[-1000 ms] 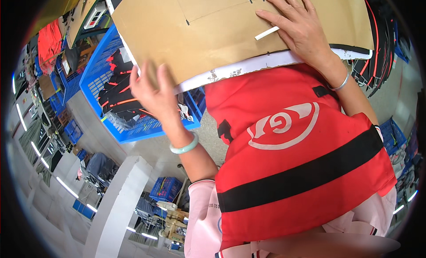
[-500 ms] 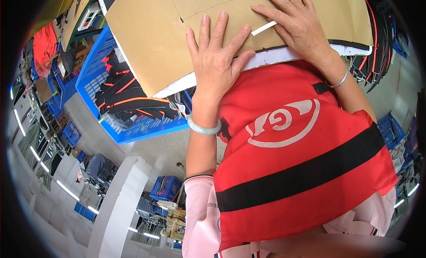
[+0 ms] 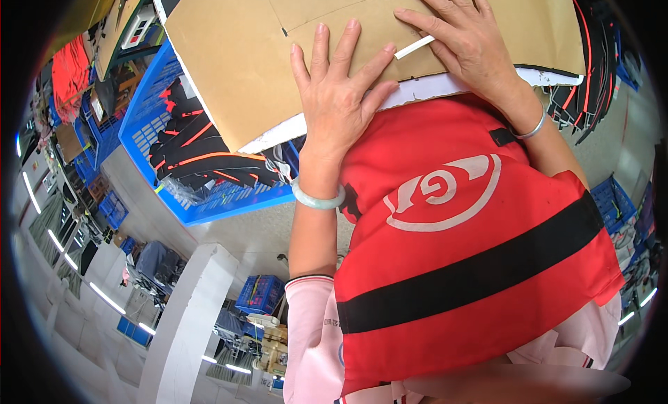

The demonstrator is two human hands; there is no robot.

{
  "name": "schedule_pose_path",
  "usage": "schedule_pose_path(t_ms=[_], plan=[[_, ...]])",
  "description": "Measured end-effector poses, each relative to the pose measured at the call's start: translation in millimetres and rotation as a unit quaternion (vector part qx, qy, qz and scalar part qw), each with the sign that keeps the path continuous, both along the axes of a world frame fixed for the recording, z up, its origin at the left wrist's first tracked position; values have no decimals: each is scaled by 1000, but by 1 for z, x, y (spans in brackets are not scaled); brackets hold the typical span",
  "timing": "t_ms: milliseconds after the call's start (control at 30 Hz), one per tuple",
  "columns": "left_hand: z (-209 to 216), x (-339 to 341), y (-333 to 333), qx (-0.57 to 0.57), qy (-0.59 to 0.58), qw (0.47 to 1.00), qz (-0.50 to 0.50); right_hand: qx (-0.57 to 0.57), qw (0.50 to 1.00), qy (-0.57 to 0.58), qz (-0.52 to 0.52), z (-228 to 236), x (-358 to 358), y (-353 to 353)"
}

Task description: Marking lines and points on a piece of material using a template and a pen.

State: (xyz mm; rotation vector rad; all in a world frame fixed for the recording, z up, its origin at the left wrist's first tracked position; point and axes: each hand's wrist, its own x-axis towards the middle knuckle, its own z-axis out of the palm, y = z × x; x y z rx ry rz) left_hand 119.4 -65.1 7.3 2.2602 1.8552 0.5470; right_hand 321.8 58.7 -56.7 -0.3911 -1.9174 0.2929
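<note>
A large brown paper pattern point(image 3: 229, 63) with thin drawn lines and small dark notch marks lies on a white-edged board point(image 3: 431, 88). Flat on the paper, with its fingers spread, rests my left hand point(image 3: 337, 91); it holds nothing. My right hand point(image 3: 473, 46) leans on the paper farther right, fingers reaching away. A short white chalk stick point(image 3: 414, 47) is tucked between its thumb and index finger, the tip pointing toward my left hand. Along the paper's near right edge, a sliver of black material point(image 3: 553, 71) shows beneath it.
Left of the board stands a blue plastic crate point(image 3: 209, 213) with black and orange-trimmed fabric pieces point(image 3: 202, 157). More dark pieces with orange edging point(image 3: 591, 77) hang at the right. A white pillar point(image 3: 188, 320) rises behind at lower left. My red apron point(image 3: 445, 251) meets the board's near edge.
The brown paper has slid slightly toward me, covering most of the black strip that showed along its near edge. Both hands stay nearly in place on it.
</note>
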Motion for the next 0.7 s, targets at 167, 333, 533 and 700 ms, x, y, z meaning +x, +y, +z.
schedule_pose_path(t_ms=[167, 333, 533, 700], plan=[[0, 0, 1, -1, 2, 1000, -2, -3, 1000, -1, 2, 1, 0, 0], [0, -1, 2, 3, 7, 1000, -13, 1, 1000, 8, 1, 0, 0, 0], [0, -2, 0, 1, 7, 1000, -9, -171, 912, -366, -72, 60, 12, -17], [1, -2, 2, 1, 9, 1000, -12, -2, 1000, -11, -7, 2, 1, -2]])
